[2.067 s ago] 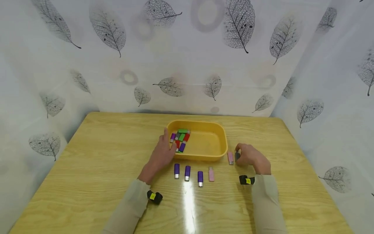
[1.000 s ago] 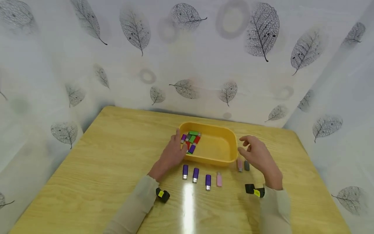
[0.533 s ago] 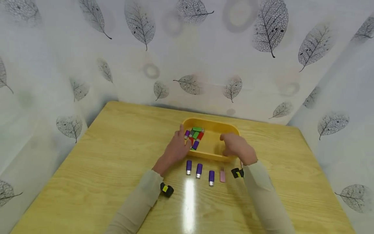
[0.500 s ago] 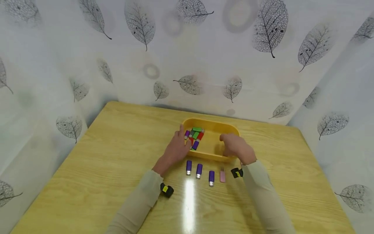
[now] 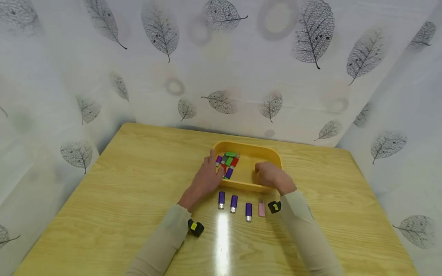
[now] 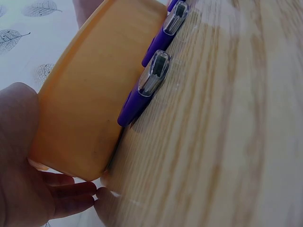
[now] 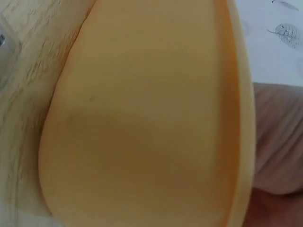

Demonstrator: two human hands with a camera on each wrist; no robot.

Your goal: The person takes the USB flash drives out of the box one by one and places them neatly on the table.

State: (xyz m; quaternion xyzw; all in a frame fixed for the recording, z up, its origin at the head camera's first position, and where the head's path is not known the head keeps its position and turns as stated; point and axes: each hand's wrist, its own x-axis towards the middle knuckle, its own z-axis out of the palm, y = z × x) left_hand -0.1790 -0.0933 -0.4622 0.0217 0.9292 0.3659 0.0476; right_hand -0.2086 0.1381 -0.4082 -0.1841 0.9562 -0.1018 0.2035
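Observation:
My left hand (image 5: 204,178) holds the left end of the yellow tray (image 5: 195,245). Its thumb lies over the rim; the other fingers are outside, as the left wrist view (image 6: 28,189) shows. Bunched in that end are several USB sticks: green (image 5: 230,154), red (image 5: 234,162) and purple (image 5: 229,173). My right hand (image 5: 272,177) reaches over the front rim into the tray's right half, fingers bent down. Its fingertips are hidden, and I cannot tell whether they hold anything. In the right wrist view the tray wall (image 7: 142,118) covers most of that hand.
In front of the tray, three purple USB sticks (image 5: 234,204) and a pink USB stick (image 5: 261,209) lie in a row on the wooden table (image 5: 138,184). The right forearm hides the spot at the tray's front right. A leaf-print cloth (image 5: 221,69) hangs behind.
My right hand has left the grey USB stick on the table beside a pink one and moved left into the tray. My left hand stays on the tray's left end.

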